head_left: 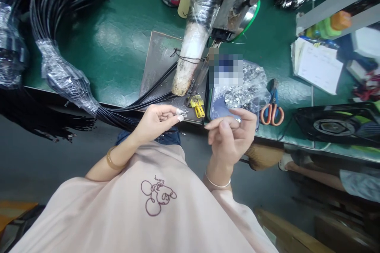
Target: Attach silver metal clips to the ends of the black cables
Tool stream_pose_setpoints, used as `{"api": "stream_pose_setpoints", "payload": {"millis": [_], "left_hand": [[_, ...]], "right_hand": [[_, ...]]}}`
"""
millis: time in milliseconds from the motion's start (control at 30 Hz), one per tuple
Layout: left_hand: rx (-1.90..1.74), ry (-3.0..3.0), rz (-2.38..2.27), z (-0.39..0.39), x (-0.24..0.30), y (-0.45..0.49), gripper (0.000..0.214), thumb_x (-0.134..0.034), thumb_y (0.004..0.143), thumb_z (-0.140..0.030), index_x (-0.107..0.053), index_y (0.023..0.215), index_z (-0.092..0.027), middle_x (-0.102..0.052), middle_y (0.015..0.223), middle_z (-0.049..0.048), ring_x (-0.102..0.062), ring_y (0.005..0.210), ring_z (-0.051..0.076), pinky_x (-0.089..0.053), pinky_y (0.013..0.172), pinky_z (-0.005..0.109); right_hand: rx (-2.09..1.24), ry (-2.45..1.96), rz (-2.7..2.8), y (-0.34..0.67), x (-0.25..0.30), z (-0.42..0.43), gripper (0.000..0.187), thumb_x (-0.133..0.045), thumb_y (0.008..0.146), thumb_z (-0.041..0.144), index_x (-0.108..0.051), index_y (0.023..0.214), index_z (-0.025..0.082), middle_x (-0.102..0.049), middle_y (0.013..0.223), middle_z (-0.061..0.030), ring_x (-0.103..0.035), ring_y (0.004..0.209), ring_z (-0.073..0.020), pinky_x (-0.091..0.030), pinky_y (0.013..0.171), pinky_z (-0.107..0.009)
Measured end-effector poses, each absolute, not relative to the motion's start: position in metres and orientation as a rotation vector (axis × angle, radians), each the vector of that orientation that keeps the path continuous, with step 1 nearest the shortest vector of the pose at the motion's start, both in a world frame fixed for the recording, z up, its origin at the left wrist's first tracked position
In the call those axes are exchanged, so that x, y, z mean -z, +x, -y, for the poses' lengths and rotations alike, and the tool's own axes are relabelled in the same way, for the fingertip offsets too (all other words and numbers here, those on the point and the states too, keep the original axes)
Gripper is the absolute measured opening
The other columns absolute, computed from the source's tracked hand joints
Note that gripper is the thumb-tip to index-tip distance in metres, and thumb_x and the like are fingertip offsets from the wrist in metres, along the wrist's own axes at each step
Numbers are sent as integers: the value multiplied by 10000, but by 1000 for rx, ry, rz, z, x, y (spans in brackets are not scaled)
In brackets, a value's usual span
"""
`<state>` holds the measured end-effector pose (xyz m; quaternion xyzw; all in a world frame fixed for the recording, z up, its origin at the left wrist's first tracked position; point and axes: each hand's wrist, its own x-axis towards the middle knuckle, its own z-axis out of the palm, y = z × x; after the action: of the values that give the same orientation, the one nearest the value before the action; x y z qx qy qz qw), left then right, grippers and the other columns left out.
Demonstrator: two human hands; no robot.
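My left hand is closed in a pinch, with white coverings on its thumb and a fingertip. Between those tips sits the thin stripped end of a black cable. Further right, my right hand has curled fingers and pinches a small shiny metal piece. Just behind it lies a clear bag of small metal parts on a blue tray. A yellow clip-like tool rests between the hands. More black cables run from a plastic-wrapped bundle at the left.
Above my hands hangs a plastic-wrapped duct beside a metal arm. Orange-handled pliers lie right of the bag. A black fan stands at the table's front right edge, with papers behind it. Another person's arm shows at right.
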<state>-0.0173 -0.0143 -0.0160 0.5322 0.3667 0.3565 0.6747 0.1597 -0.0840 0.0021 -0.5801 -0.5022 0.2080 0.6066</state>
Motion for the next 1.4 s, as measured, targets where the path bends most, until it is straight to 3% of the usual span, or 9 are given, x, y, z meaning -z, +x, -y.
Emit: {"api": "stream_pose_setpoints", "payload": {"millis": [133, 233, 333, 467, 633, 833, 1067, 1267, 1400], "left_hand": [[-832, 1175, -872, 10, 15, -15, 178, -782, 747, -309, -766, 737, -133, -581, 551, -9, -444, 499, 77, -342, 468, 204], [-856, 1176, -876, 7, 13, -12, 148, -761, 740, -283, -784, 724, -138, -654, 592, 12, -495, 521, 87, -390, 489, 209], [-912, 1168, -865, 4, 10, -8, 110, -733, 720, -238, -786, 710, -142, -721, 657, 28, -571, 571, 100, -479, 557, 214], [-948, 1173, -915, 1, 8, -4, 110, -730, 701, -231, -791, 706, -139, -734, 669, 32, -595, 589, 109, -509, 570, 212], [-974, 1231, -980, 0, 5, -1, 117, -725, 705, -230, -784, 692, -131, -646, 578, 1, -463, 497, 67, -374, 452, 175], [-974, 1275, -1021, 1, 1, -1, 139, -707, 712, -241, -783, 696, -125, -544, 523, -28, -344, 470, 45, -273, 421, 170], [-910, 1271, -991, 1, 2, -3, 155, -688, 723, -248, -771, 680, -124, -636, 595, 12, -422, 512, 66, -317, 452, 176], [-877, 1317, -975, 4, 4, -4, 159, -660, 749, -245, -748, 689, -127, -485, 510, -39, -337, 488, 62, -256, 455, 198], [-813, 1539, -875, 9, 5, -9, 154, -646, 804, -187, -739, 690, -144, -583, 553, -22, -447, 507, 83, -333, 497, 222]], "right_hand": [[-502, -1433, 1262, 156, 0, 84, 81, -682, 958, 292, -632, 984, 234, -795, 830, 4, -760, 623, -148, -637, 609, -258], [-348, -1400, 1401, 148, 9, 79, 69, -701, 927, 185, -659, 941, 238, -813, 927, -18, -802, 843, -173, -665, 733, -288], [-211, -1331, 1513, 144, 16, 71, 110, -669, 924, 137, -645, 906, 243, -813, 980, -30, -794, 917, -176, -660, 784, -324], [-151, -1335, 1529, 144, 19, 63, 129, -642, 927, 132, -616, 875, 247, -809, 972, -30, -788, 901, -179, -649, 781, -350], [-216, -1315, 1501, 145, 17, 60, 139, -661, 909, 119, -628, 868, 247, -805, 970, -19, -783, 901, -178, -640, 794, -347], [-216, -1319, 1501, 145, 13, 59, 150, -678, 898, 109, -656, 874, 256, -801, 965, -9, -782, 900, -187, -651, 803, -365], [-257, -1307, 1539, 148, 11, 65, 173, -677, 881, 89, -625, 872, 254, -801, 1001, -21, -784, 895, -170, -681, 774, -326], [-263, -1301, 1567, 151, 12, 67, 160, -669, 883, 97, -634, 874, 252, -806, 982, -34, -789, 868, -185, -678, 751, -337], [-288, -1308, 1587, 154, 8, 69, 146, -671, 894, 106, -651, 868, 248, -806, 924, -22, -788, 831, -180, -662, 734, -325]]}}
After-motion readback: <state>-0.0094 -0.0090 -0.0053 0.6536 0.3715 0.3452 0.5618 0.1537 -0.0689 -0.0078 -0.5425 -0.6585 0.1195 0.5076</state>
